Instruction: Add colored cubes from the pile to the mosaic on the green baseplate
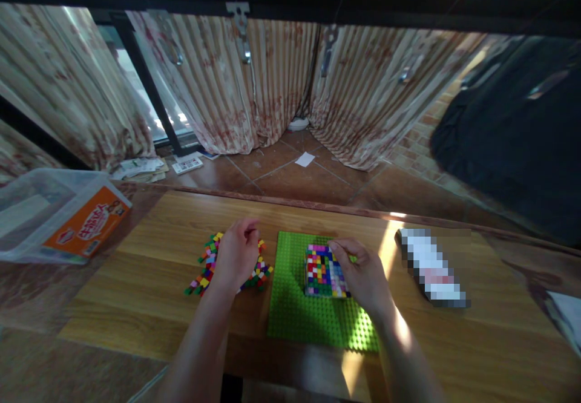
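A multicoloured block of small toy bricks [320,273] stands on a green studded baseplate [288,306]. My right hand [363,270] rests at the block's far right side. Its thumb and index finger are pinched together at the top edge, and whatever lies between them is too small to make out. My left hand [238,252] hovers over a loose pile of small coloured bricks [209,264] left of the baseplate. The fingers there are curled inward, and their tips are partly hidden, so any brick in them cannot be seen.
The wooden table [149,258] carries a blurred-out, phone-shaped object [431,267] on the right. A clear plastic bin [54,188] with an orange label is at the left. Beyond the table are a tiled floor, papers [140,168] and striped curtains [218,82].
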The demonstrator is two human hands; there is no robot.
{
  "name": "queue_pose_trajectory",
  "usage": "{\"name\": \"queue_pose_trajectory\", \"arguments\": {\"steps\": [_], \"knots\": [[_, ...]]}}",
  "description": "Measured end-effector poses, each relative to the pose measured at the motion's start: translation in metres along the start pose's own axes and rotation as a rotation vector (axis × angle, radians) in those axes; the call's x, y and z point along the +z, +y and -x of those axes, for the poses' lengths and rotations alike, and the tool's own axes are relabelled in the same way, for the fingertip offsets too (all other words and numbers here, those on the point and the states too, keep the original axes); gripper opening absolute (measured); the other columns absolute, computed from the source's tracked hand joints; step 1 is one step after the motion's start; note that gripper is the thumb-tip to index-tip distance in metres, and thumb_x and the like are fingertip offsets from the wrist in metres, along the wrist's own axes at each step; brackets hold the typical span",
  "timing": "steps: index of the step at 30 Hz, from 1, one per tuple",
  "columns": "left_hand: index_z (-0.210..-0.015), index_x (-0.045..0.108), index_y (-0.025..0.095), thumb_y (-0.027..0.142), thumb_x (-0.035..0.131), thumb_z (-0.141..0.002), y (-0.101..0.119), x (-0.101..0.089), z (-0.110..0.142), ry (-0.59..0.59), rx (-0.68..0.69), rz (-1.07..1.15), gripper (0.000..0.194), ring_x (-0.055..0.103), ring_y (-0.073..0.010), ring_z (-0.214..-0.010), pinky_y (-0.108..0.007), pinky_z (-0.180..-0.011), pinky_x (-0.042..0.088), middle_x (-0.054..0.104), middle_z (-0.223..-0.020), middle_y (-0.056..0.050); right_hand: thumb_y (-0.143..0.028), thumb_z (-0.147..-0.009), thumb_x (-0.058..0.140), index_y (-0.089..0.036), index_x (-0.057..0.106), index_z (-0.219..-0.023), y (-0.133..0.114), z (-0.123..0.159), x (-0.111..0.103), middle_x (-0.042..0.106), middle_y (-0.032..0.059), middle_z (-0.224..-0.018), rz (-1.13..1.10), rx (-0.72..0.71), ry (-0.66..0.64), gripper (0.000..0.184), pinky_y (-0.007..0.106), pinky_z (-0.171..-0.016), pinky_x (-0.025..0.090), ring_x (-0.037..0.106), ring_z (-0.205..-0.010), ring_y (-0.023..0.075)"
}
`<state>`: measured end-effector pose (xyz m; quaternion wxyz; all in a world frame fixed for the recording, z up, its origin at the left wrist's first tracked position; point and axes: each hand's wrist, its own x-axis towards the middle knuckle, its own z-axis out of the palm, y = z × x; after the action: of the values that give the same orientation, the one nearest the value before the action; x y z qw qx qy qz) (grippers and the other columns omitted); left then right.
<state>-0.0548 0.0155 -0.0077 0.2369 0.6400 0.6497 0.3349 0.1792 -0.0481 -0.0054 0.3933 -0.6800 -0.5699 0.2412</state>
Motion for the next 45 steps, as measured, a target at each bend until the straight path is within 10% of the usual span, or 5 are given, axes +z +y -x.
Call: {"name": "queue_pose_trajectory", "arguments": {"steps": [16, 25, 33, 45], "knots": [[-0.088, 0.071, 0.013, 0.018, 0.078, -0.066, 0.039, 0.019, 0.025, -0.265, -0.446, 1.385, 0.023, 0.067, -0.0097, -0.070, -0.022, -0.074, 0.052, 0.070, -0.076, -0.002, -0.045, -0.090, 0.052, -0.025, 0.074, -0.090, 0.002, 0.006, 0.001, 0.072, 0.0037, -0.093, 0.007, -0.032, 0.012, 0.030, 0.035, -0.082, 0.049, 0.065, -0.089, 0.0215], [-0.090, 0.073, 0.015, 0.024, 0.082, -0.064, 0.045, 0.028, 0.032, -0.351, -0.359, 1.377, 0.029, 0.065, -0.0095, -0.074, -0.023, -0.077, 0.053, 0.070, -0.085, -0.001, -0.033, -0.090, 0.058, -0.026, 0.071, -0.102, -0.008, 0.014, 0.001, 0.067, 0.0051, -0.108, -0.138, -0.255, 0.233, 0.019, 0.037, -0.086, 0.053, 0.063, -0.102, 0.0198], [-0.096, 0.073, 0.019, 0.029, 0.075, -0.075, 0.053, 0.032, 0.042, -0.378, -0.144, 1.167, 0.023, 0.063, -0.0118, -0.082, -0.024, -0.080, 0.049, 0.071, -0.090, -0.002, -0.019, -0.087, 0.063, -0.030, 0.069, -0.109, -0.028, 0.025, 0.007, 0.065, 0.0048, -0.113, -0.081, -0.529, 0.094, 0.026, 0.039, -0.086, 0.054, 0.061, -0.103, 0.0195], [-0.098, 0.072, 0.018, 0.027, 0.061, -0.084, 0.056, 0.034, 0.043, -0.349, 0.031, 0.913, 0.019, 0.066, -0.0153, -0.075, -0.026, -0.075, 0.051, 0.072, -0.076, -0.002, -0.029, -0.089, 0.060, -0.027, 0.073, -0.095, -0.023, 0.022, -0.004, 0.070, 0.0041, -0.095, -0.063, -0.355, 0.168, 0.014, 0.037, -0.079, 0.055, 0.065, -0.091, 0.0193]]}}
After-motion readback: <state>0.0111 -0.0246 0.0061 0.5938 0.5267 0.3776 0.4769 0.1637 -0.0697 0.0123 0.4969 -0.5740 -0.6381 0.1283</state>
